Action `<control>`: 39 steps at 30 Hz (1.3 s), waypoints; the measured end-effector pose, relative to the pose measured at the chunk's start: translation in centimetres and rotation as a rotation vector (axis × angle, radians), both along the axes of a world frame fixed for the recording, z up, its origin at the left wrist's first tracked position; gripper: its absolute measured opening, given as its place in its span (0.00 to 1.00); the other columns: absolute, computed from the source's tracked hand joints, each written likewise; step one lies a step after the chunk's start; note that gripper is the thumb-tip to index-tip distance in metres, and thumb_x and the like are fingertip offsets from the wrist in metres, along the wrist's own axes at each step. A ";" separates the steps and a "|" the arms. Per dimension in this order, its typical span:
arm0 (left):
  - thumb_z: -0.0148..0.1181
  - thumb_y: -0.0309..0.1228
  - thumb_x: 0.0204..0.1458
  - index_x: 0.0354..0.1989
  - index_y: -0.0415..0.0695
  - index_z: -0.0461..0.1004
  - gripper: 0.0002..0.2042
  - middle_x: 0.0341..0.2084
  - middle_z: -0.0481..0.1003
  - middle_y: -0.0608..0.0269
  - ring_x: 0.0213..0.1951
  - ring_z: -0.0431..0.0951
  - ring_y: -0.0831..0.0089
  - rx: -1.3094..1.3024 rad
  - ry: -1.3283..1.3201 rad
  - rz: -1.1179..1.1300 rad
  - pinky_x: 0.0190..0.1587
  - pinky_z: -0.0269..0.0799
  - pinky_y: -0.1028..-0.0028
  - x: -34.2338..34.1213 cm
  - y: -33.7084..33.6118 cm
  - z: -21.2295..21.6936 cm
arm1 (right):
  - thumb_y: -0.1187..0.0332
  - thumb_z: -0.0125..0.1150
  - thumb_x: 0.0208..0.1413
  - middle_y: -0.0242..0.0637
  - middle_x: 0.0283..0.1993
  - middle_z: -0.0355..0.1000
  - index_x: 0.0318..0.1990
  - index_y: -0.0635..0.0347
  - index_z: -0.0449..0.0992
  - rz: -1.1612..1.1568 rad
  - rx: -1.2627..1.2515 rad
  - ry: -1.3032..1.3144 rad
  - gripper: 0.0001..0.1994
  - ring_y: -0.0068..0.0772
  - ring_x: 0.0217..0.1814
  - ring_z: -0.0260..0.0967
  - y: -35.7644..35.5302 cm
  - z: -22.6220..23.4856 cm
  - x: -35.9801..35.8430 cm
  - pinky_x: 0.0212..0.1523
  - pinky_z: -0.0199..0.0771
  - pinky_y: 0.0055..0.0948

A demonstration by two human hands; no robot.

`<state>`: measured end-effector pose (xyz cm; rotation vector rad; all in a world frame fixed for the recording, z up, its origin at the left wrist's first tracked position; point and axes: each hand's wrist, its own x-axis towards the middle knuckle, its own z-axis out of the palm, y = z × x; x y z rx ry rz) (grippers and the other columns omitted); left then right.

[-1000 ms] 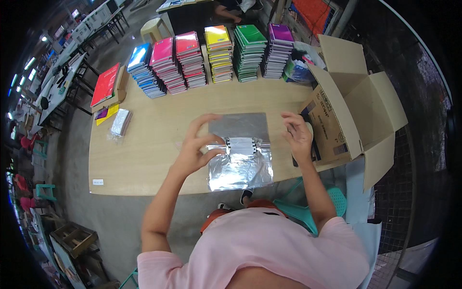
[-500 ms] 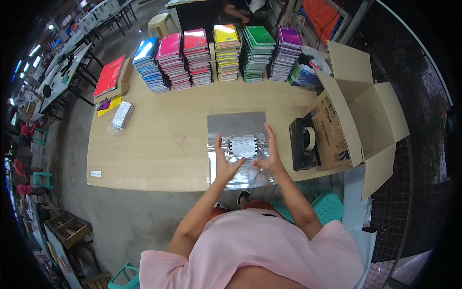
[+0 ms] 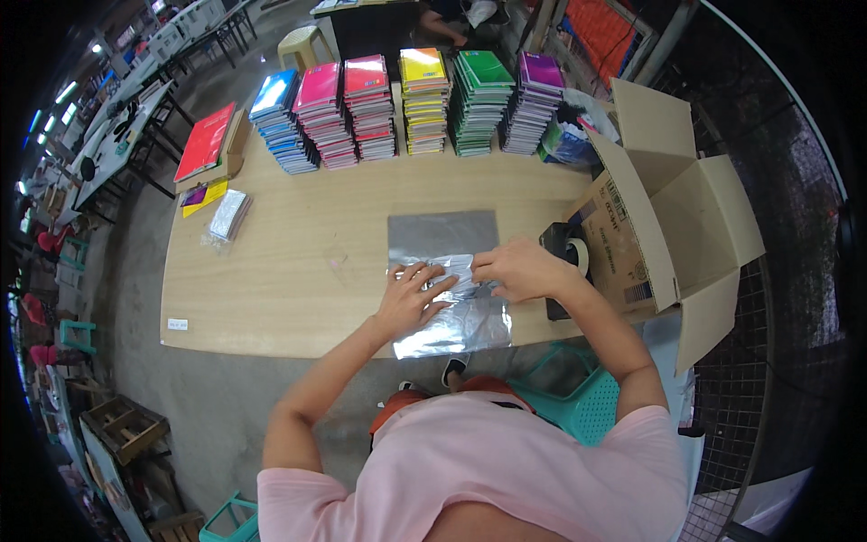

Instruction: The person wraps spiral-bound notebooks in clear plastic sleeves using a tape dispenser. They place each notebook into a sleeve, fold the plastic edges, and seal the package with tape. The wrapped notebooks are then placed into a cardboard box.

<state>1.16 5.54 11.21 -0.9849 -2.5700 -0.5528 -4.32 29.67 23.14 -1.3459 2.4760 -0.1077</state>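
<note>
A clear, shiny plastic sheet [image 3: 452, 332] lies at the table's front edge, its upper part looking grey over the wood. On it is a small white bundle [image 3: 459, 269], partly hidden by my hands and plastic glare. My left hand [image 3: 411, 296] rests over the bundle's left side, palm down with fingers spread. At the bundle's right side, my right hand [image 3: 522, 269] has its fingers curled together in a pinch on the plastic. Right of that hand stands a black tape dispenser [image 3: 558, 242] with a tape roll, partly covered by my forearm.
Stacks of notebooks line the far edge, including blue [image 3: 274, 95], yellow [image 3: 424, 68], green [image 3: 485, 70] and purple [image 3: 542, 70]. An open cardboard box [image 3: 623, 239] stands right. A wrapped white pack [image 3: 229, 215] and a red notebook [image 3: 206, 144] lie left. A green stool [image 3: 596, 397] is below.
My hands, earlier upright on either side of the white bundle, have come down onto it. The left now lies flat over it; the right has turned inward and pinches the plastic at its right.
</note>
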 end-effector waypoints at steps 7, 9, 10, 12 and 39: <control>0.61 0.46 0.45 0.63 0.62 0.63 0.32 0.58 0.66 0.69 0.53 0.66 0.66 -0.186 -0.017 -0.039 0.48 0.56 0.56 -0.2 -1.0 0.9 | 0.73 0.65 0.37 0.32 0.47 0.71 0.49 0.49 0.74 -0.074 -0.319 0.465 0.25 0.39 0.44 0.73 -0.9 0.4 -1.1 0.43 0.69 0.41; 0.61 0.45 0.46 0.64 0.61 0.61 0.33 0.60 0.63 0.67 0.55 0.65 0.65 -0.198 -0.050 -0.065 0.49 0.57 0.56 -0.4 -0.8 1.0 | 0.74 0.62 0.39 0.31 0.47 0.71 0.50 0.49 0.74 0.011 -0.220 0.282 0.24 0.38 0.45 0.72 -0.8 0.2 -1.1 0.43 0.69 0.41; 0.61 0.45 0.46 0.64 0.60 0.60 0.33 0.62 0.62 0.67 0.57 0.64 0.64 -0.219 -0.070 -0.083 0.49 0.57 0.55 -0.7 -0.8 1.3 | 0.74 0.60 0.41 0.30 0.48 0.70 0.50 0.49 0.73 0.009 -0.082 0.209 0.23 0.38 0.46 0.71 -0.9 -0.4 -1.4 0.43 0.68 0.42; 0.62 0.43 0.46 0.64 0.59 0.59 0.34 0.63 0.59 0.65 0.60 0.62 0.62 -0.207 -0.162 -0.153 0.52 0.57 0.53 -1.4 -0.9 1.7 | 0.73 0.58 0.44 0.29 0.48 0.70 0.47 0.50 0.74 0.010 0.071 0.152 0.19 0.37 0.47 0.71 -1.1 -1.6 -2.0 0.43 0.67 0.41; 0.72 0.49 0.28 0.63 0.70 0.62 0.45 0.63 0.54 0.45 0.65 0.51 0.44 -0.044 -0.165 -0.535 0.63 0.43 0.40 -4.4 -2.4 -1.6 | 0.73 0.69 0.30 0.38 0.34 0.68 0.25 0.56 0.78 0.138 -0.344 0.029 0.09 0.45 0.39 0.68 -5.5 -3.4 -3.9 0.37 0.67 0.39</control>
